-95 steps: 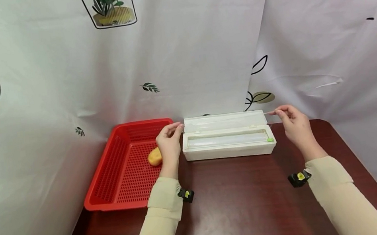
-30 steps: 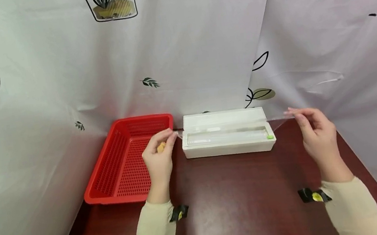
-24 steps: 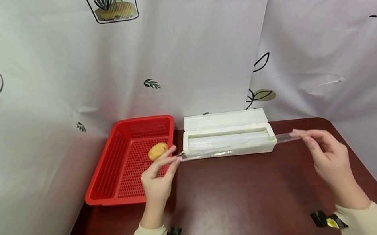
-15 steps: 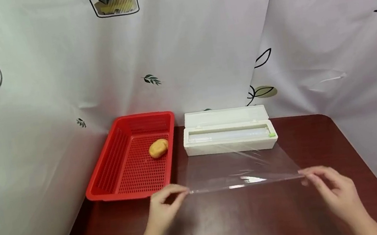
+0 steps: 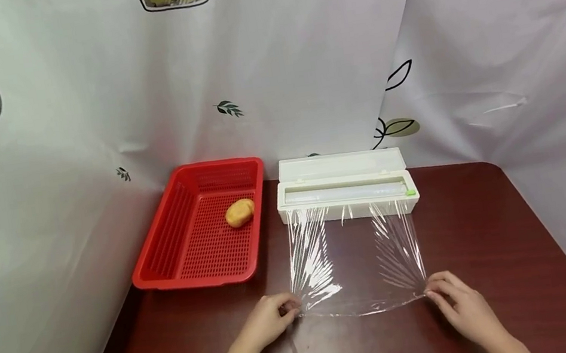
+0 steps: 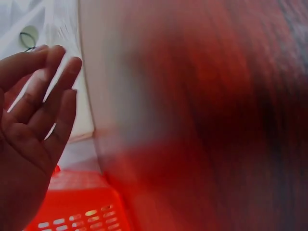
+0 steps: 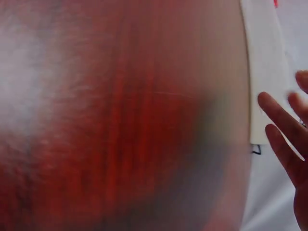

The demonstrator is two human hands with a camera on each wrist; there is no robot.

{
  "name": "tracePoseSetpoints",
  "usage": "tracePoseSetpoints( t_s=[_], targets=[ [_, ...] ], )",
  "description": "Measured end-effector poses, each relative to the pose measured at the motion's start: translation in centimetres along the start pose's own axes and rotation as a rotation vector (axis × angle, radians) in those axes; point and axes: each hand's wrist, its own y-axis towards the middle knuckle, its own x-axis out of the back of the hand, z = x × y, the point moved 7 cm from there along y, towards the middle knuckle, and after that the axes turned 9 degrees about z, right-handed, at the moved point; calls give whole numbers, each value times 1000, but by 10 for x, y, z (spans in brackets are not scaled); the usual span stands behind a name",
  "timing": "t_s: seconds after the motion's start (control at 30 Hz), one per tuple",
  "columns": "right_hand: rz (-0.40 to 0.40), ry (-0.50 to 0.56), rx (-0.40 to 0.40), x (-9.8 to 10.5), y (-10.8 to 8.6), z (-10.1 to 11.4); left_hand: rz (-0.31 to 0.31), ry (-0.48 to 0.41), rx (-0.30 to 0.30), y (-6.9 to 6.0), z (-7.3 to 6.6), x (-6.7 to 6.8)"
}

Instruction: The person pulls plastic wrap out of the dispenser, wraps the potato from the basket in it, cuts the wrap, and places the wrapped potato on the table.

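A sheet of clear plastic wrap (image 5: 356, 269) stretches from the white dispenser box (image 5: 348, 212) toward the front of the table, creased into bright folds along both sides. My left hand (image 5: 268, 326) pinches its near left corner between thumb and fingers. At the near right corner, my right hand (image 5: 465, 311) pinches the film the same way. The box's lid stands raised, and a roll of film (image 5: 345, 193) shows inside. In the left wrist view, the left hand (image 6: 41, 106) appears with thumb and index tip together. Only part of the right hand (image 7: 288, 130) shows in the right wrist view.
Left of the box sits a red plastic basket (image 5: 197, 281) holding a yellow, potato-like item (image 5: 240, 213). A green slider (image 5: 411, 192) is at the box's right end. The dark red wooden table (image 5: 490, 220) meets a patterned white curtain (image 5: 300, 65) behind.
Both hands have drawn the film's edge out from the box toward the front of the table, and have lowered and come closer together. The box and basket have stayed put.
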Motion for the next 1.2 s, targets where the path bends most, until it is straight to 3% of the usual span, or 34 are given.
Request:
tracePoseSetpoints(
  t_s=[0.1,0.3,0.53,0.77,1.0,1.2],
  targets=[
    [51,-45,16,-11,-2,-2,3,122,24,3,2,-6],
    [112,-84,84,-25,-7,-1,-95,428,58,4,-2,-12],
    [161,-162,83,-29,-10,1,-85,579,82,4,-11,-19],
    [120,-207,39,-27,-6,3,-60,639,156,3,-16,-19],
    [160,-146,-63,-28,-12,-1,-18,599,232,-5,-13,-17],
    [206,-139,-105,-25,-20,-4,23,569,288,-11,-5,-14]
  ],
)
